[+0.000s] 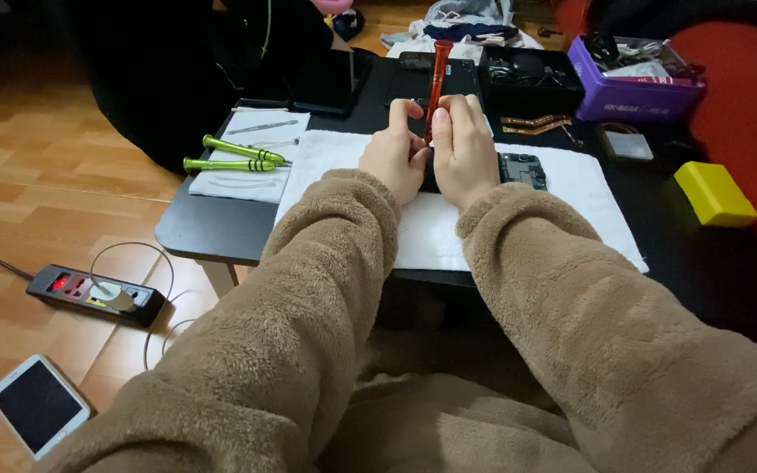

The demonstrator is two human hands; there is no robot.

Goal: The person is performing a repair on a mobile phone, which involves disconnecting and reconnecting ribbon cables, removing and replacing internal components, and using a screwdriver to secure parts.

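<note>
My right hand (462,149) grips a red screwdriver (438,74) that stands nearly upright, tip down between both hands. My left hand (393,153) rests beside it, fingers curled against something dark underneath that my hands mostly hide. Both hands sit over a white cloth (571,188) on a low black table (212,228). A dark circuit part (520,168) lies on the cloth just right of my right hand. Fuzzy brown sleeves cover both arms.
Two green screwdrivers (234,156) and tweezers lie on a white sheet at the left. A purple box (633,79), a black tray (527,74), a tablet (330,83) and a yellow block (714,193) ring the table. A power strip (94,293) and a white phone (37,405) lie on the wooden floor.
</note>
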